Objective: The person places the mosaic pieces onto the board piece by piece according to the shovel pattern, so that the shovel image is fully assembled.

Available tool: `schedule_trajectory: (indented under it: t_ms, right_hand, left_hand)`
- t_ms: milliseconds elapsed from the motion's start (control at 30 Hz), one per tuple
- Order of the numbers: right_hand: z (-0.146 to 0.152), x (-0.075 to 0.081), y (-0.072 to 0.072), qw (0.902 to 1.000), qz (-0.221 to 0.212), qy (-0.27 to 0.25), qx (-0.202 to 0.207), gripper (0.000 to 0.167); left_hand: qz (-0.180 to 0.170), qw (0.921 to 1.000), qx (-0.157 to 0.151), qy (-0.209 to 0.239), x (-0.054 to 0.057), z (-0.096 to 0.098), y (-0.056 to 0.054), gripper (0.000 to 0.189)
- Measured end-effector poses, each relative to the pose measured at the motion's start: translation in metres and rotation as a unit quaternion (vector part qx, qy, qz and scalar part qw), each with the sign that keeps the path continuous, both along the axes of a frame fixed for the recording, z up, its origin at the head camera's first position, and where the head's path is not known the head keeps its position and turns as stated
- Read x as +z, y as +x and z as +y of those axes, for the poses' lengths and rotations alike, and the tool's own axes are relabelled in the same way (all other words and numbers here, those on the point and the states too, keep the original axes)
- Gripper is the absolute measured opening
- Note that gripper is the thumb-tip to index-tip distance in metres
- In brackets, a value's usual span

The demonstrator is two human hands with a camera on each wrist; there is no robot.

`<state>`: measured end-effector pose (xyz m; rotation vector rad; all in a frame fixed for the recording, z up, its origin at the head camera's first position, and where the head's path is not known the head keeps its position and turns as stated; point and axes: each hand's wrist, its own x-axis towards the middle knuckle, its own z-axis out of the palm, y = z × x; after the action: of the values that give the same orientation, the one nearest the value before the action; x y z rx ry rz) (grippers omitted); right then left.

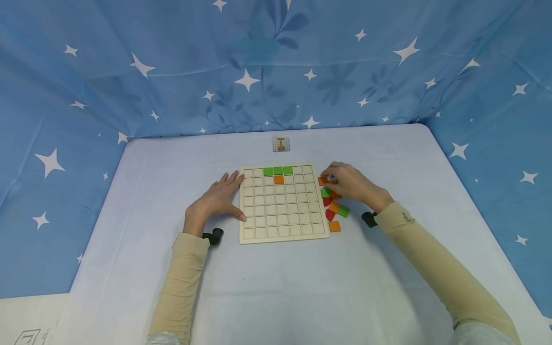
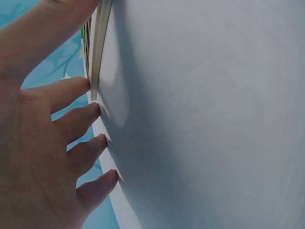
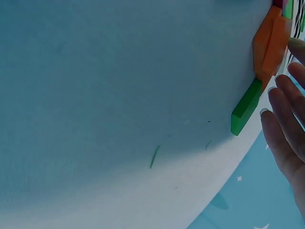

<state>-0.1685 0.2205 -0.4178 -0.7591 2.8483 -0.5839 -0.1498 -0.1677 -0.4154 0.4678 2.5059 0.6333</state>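
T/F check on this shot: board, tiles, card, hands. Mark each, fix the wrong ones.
1. The left hand touches the board at its left edge. True.
2. Three green tiles sit side by side in the top row. True.
3. The placed orange tile is in the bottom row. False: the placed orange tile is in the second row from the top, under the middle green one.
4. The card lies beyond the far edge, off the grid. True.
5. The right hand is over the card. False: the right hand is at the loose tiles, by the right edge.
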Motion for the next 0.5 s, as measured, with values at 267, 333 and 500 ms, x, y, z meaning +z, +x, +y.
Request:
schedule_trajectory:
  t_ms: [267, 333, 500]
  right_hand:
    - [-0.0009, -0.0026, -0.0027, 0.9999, -0.013, 0.000, -0.006, 0.026]
    - [-0.0009, -0.0030, -0.0033, 0.9998, -0.016, 0.002, -0.008, 0.026]
    - [-0.0008, -0.0033, -0.0043, 0.9997, -0.019, 0.006, -0.010, 0.025]
  left_hand:
    - [-0.001, 1.0000, 0.001, 0.001, -0.0002, -0.0005, 0.0005, 0.126]
    - [0.000, 1.0000, 0.001, 0.000, -0.0010, -0.0010, 0.0004, 0.127]
    - [0.002, 1.0000, 0.000, -0.003, -0.0018, -0.0009, 0.0003, 0.127]
